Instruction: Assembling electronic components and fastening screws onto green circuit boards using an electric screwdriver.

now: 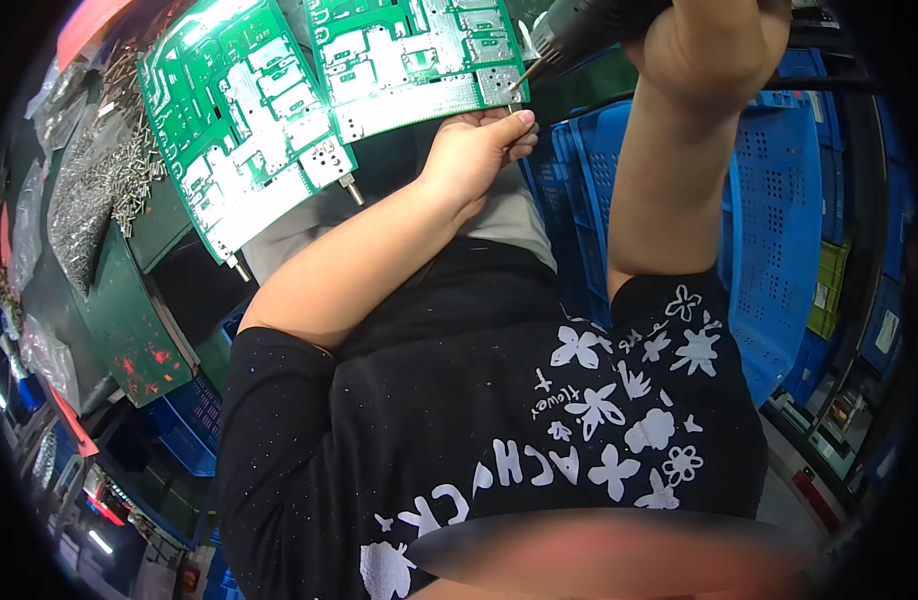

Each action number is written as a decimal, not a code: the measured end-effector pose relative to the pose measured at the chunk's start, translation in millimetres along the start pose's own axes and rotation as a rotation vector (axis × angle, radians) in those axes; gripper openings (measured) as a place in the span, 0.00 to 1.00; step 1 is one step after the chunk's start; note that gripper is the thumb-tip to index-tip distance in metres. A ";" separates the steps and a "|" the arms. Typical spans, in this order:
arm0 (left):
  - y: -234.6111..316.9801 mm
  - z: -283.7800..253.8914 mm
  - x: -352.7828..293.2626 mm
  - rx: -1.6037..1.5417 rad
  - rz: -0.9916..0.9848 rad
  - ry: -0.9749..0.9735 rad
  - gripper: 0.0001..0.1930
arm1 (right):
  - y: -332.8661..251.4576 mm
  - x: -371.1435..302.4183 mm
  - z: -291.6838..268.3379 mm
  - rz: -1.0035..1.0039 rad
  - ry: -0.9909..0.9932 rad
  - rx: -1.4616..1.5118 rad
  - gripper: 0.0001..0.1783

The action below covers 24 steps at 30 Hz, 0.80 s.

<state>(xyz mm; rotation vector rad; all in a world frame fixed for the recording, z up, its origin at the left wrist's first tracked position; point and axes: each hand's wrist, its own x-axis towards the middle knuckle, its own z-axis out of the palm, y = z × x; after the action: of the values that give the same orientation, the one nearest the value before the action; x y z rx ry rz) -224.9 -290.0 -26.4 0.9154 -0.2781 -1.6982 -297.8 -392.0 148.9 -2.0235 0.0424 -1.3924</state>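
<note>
Dark green surface [129,330], one, at left, spotted with red marks. On it, small cylindrical metal parts [134,165], loose in a heap, too many to count; beside them, one clear plastic bag [79,230] filled with small metal pieces.

Green printed circuit boards, two, side by side over my lap: a left board [224,120] and a right board [404,60], both with silvery solder areas facing up and their far ends cut off by the upper edge. Metal standoffs, two, under the left board's near edge: one at its right corner [352,190], one at its left [239,268].

Power screwdriver, dark, one [599,25]: my right grip [704,45] is wrapped about it, partly out of view; its single slim bit [535,72] points at the right board's near right corner.

Left grip [469,150], mine: thumb and fingers together at that corner, closed on a small metal piece [512,107], mostly hidden.

Blue perforated crate [774,240], at my right; beyond it, one yellow-green crate [829,285].
</note>
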 end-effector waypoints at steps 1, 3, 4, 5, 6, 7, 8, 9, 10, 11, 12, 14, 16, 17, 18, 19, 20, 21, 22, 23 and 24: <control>0.0 -0.3 0.0 0.011 0.007 0.013 0.06 | -2.5 0.1 3.3 0.000 -0.001 0.002 0.10; -0.7 -2.7 1.2 0.006 0.003 0.012 0.06 | -10.1 0.3 12.6 0.138 0.114 0.032 0.09; -1.1 -2.6 1.7 0.002 -0.003 0.005 0.06 | -9.4 0.8 11.4 0.138 0.114 0.029 0.09; -1.6 -2.0 1.9 0.002 -0.003 0.002 0.06 | -7.7 1.5 9.6 0.103 0.067 0.031 0.09; -2.2 -1.2 1.8 -0.002 0.002 0.005 0.05 | -6.9 2.0 8.5 0.068 0.020 0.034 0.09; -2.2 -1.0 1.6 -0.006 0.009 0.011 0.05 | -8.2 2.4 10.3 0.067 0.019 0.035 0.09; -1.9 -0.7 1.5 -0.006 0.011 0.011 0.05 | -10.8 2.6 13.5 0.108 0.052 0.041 0.07; -1.4 -0.2 1.3 -0.018 0.007 0.000 0.05 | -12.1 2.7 15.3 0.150 0.085 0.046 0.06; -0.7 0.8 1.2 -0.028 0.003 -0.014 0.05 | -11.6 3.0 14.0 0.148 0.085 0.045 0.06; -0.4 2.1 0.6 -0.028 0.004 -0.016 0.05 | -10.2 3.0 11.7 0.146 0.063 0.058 0.06; -0.5 3.6 -0.2 -0.015 0.007 -0.015 0.05 | -8.6 2.9 10.2 0.143 0.041 0.071 0.05; 1.4 0.0 -1.4 -0.004 0.024 0.005 0.05 | 3.0 0.1 30.0 0.236 0.180 0.481 0.05; 2.3 -0.6 -1.0 -0.037 -0.001 0.004 0.05 | 3.7 0.4 31.6 0.330 0.321 0.875 0.05; 2.2 1.3 -0.7 -0.038 -0.002 -0.002 0.05 | -1.8 1.2 20.9 0.236 0.175 0.470 0.05; 2.1 3.1 -1.0 -0.038 0.000 -0.005 0.05 | -6.2 2.0 15.2 0.139 0.029 0.067 0.05; 2.1 3.4 -1.2 -0.036 0.005 -0.002 0.04 | -7.9 2.1 16.0 0.136 0.028 0.069 0.05; 2.3 3.4 -1.2 -0.036 0.008 -0.001 0.04 | -9.4 2.2 17.1 0.190 0.052 0.064 0.05; 2.6 3.5 -1.2 -0.038 -0.002 0.004 0.04 | -9.9 2.4 17.9 0.243 0.076 0.058 0.06; 2.7 4.4 -1.0 -0.040 -0.015 0.006 0.04 | -9.4 2.8 17.7 0.241 0.076 0.056 0.06; 2.7 5.8 -1.1 -0.039 -0.014 0.002 0.04 | -8.1 2.9 17.0 0.218 0.072 0.092 0.07; 2.5 7.6 -1.3 -0.038 -0.018 0.007 0.04 | -6.4 2.7 16.1 0.195 0.069 0.126 0.09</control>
<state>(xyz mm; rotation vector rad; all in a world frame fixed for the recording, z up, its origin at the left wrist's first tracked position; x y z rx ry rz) -228.3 -291.8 -19.2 0.8983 -0.2323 -1.7108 -285.2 -380.0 151.3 -1.8163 0.1727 -1.3080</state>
